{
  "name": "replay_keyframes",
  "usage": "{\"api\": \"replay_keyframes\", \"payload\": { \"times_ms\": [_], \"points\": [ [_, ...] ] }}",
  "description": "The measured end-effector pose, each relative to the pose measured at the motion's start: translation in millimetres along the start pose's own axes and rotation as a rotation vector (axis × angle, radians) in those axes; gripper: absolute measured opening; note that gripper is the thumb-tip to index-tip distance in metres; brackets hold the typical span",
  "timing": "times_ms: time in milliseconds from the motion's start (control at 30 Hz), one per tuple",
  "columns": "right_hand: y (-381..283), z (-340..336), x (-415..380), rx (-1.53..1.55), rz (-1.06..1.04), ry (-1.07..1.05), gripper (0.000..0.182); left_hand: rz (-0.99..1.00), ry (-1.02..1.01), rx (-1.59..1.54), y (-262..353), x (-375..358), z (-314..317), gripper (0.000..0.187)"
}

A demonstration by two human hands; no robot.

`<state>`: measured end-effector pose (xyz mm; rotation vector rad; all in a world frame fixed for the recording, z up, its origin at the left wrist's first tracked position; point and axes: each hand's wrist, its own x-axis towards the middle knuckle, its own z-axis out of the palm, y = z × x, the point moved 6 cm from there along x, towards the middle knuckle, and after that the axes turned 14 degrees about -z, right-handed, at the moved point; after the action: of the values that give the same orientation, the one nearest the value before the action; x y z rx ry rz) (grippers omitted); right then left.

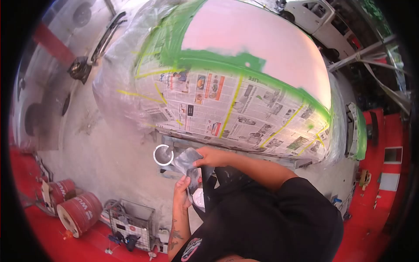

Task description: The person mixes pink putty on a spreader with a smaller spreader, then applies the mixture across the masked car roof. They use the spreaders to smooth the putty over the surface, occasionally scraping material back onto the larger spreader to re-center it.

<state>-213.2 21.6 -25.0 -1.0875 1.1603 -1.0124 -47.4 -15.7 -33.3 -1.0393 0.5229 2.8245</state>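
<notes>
My right hand [209, 157] pinches a thin grey sheet [187, 160], which is bent and wet-looking. Just below it, my left hand [182, 192] grips a dark flat piece [194, 180] along its left side. The two held pieces are close together, and I cannot tell whether they touch. Left of the grey sheet stands a white-rimmed bucket [163, 155] with greyish contents. A round white thing [199, 198] shows beside my left hand, partly hidden by the dark piece.
Ahead is a car panel [257, 39], pink and green, masked with newspaper [244, 111] and plastic sheeting [118, 74]. A low grey stand [172, 172] is under the bucket. Red drums [80, 214] and a wire crate [133, 222] stand lower left. A white vehicle [310, 15] is upper right.
</notes>
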Motion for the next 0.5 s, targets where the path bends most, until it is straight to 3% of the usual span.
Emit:
{"api": "replay_keyframes", "payload": {
  "times_ms": [67, 100, 133, 200, 300, 367, 500],
  "points": [
    [6, -20, 0, 0.533, -0.082, 0.548, 0.032, 0.038, -0.020, 0.043, 39, 11, -15, 0.048],
    [-52, 14, -117, 0.745, -0.024, 0.714, 0.030, -0.060, 0.060, 0.013, -24, -68, 55, 0.048],
    [-65, -2, -141, 0.870, -0.057, 0.867, 0.028, -0.050, 0.094, -0.075, -16, -69, 60, 0.047],
    [-67, -61, -182, 0.820, -0.177, 1.095, 0.031, 0.037, 0.146, -0.146, 14, -40, 100, 0.046],
    [-70, -96, -252, 0.873, -0.374, 1.168, 0.034, 0.095, 0.022, -0.061, 16, -19, 156, 0.047],
    [-71, -108, -300, 0.911, -0.434, 1.366, 0.039, 0.111, -0.061, -0.006, 10, -11, 195, 0.049],
    [-92, -131, -366, 0.960, -0.463, 1.393, 0.043, 0.195, -0.102, -0.224, -11, 3, 293, 0.046]
  ]
}}
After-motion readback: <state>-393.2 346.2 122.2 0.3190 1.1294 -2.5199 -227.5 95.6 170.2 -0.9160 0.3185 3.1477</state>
